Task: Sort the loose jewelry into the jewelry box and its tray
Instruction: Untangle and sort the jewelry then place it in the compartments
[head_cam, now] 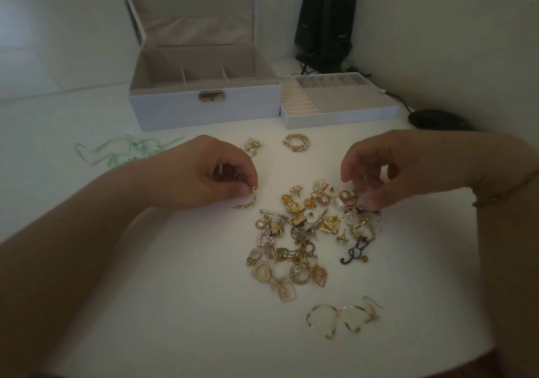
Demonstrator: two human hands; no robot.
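Sorting is at an early stage: the jewelry box (204,106), lid raised, stands well beyond the left hand (204,170), and its visible compartments show nothing in them. The tray (341,112) sits touching the box's right side, well beyond the right hand (376,170); its ring rolls and open sections likewise appear unfilled.

The left hand is closed in a narrow pinch on a curved gold earring (248,201), whose lower end rests on or just above the white table (145,304). The right hand has its fingers drawn close together and dipped into the upper right edge of the pile of loose jewelry (306,237); whether it has secured a piece cannot be told.

The pile lies between the two hands and nearer the person. Outlying items: a gold chain ring (296,142) beyond the gap between the hands, a small pearl-and-gold cluster (253,145) just beyond the left hand, a thin gold chain (344,316) nearer the person than the right hand, and a green ribbon (122,150) beyond the left forearm.

Judgement: the step in hand is selection, probably matching a pair. The next move calls for lifting the earring clear and carrying it forward to a compartment; tangled pieces in the pile may drag along.
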